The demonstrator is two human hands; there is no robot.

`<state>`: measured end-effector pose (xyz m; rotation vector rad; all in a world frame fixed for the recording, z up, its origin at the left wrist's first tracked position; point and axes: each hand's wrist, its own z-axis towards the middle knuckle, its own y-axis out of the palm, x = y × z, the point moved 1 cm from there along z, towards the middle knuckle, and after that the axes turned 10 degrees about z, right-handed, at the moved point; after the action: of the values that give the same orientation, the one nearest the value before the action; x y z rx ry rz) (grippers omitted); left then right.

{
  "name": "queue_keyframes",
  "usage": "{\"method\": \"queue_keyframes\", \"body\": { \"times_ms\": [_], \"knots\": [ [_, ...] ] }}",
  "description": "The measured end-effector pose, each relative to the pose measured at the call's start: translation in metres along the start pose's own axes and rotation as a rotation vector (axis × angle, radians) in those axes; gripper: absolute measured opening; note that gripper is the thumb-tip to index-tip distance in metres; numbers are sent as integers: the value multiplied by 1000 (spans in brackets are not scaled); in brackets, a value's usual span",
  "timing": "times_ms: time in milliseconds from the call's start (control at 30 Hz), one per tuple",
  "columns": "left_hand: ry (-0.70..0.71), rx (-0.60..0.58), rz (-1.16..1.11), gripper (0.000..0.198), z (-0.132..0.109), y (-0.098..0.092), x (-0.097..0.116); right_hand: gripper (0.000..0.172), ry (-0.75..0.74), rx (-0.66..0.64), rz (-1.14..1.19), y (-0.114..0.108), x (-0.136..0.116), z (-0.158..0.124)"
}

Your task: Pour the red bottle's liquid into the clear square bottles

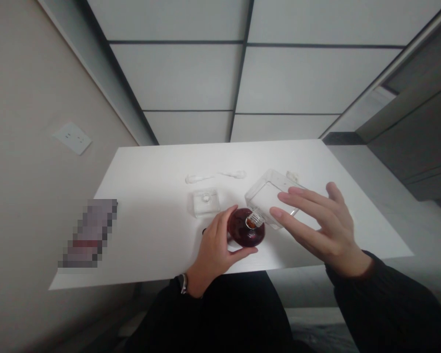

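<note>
My left hand point(216, 239) is wrapped around a rounded dark red-brown bottle point(238, 229). The bottle's clear threaded neck point(256, 219) has no cap on it and leans toward the right. My right hand point(321, 223) is spread out with its fingers apart, over the near right side of a clear rectangular container point(266, 189). Whether the fingertips touch that container I cannot tell. The container stands tilted at an angle just beyond the bottle. To the left of it rests a small clear square glass block point(206, 203) with a round part on top.
Two slim clear pieces point(200, 178) lie in a row toward the back of the white table point(150, 206). A small pale item point(292, 175) sits behind my right fingers. A blurred-out flat object point(90, 233) is at the table's left edge. A wall socket point(72, 138) is at left.
</note>
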<state>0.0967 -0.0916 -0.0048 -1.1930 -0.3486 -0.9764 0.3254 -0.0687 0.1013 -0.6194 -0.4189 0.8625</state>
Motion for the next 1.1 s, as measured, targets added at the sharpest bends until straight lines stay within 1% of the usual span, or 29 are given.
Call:
{"method": "queue_keyframes", "body": {
  "times_ms": [100, 267, 467, 633, 800, 967, 1100],
  "knots": [
    [8, 6, -1, 90, 0, -1, 0, 44, 1, 8, 11, 0, 0, 1],
    [14, 8, -3, 90, 0, 0, 0, 48, 7, 12, 23, 1, -1, 0],
    [26, 20, 6, 90, 2, -1, 1, 40, -16, 15, 4, 0, -1, 4],
    [45, 32, 37, 87, 2, -1, -1, 42, -21, 16, -7, 0, -1, 6],
    [48, 29, 58, 89, 1, 0, -2, 45, -12, 2, 9, -2, -1, 7],
    [47, 35, 71, 90, -1, 0, -3, 39, 9, -23, 19, -3, -4, 10],
    [41, 37, 81, 89, -2, 0, -5, 37, 18, -2, 36, -1, -5, 10]
  ]
}}
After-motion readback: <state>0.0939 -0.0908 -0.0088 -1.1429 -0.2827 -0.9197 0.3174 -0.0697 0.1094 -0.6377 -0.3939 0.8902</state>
